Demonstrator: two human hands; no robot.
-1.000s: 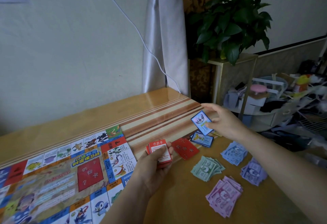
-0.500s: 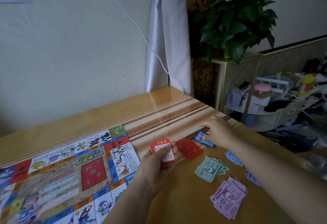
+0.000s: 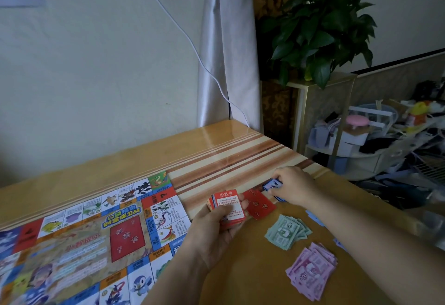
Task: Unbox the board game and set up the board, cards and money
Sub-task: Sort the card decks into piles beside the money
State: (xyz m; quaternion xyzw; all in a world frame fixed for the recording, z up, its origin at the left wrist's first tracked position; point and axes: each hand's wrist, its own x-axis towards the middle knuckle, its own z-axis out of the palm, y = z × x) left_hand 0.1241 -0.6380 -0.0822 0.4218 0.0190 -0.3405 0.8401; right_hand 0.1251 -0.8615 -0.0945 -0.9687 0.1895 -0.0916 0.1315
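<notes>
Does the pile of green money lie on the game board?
No, the green money lies on the wooden table, to the right of the game board and apart from it.

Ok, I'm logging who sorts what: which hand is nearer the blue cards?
Right. The right hand grips the blue cards; the left hand holds the red deck, apart from them, toward the board.
</notes>
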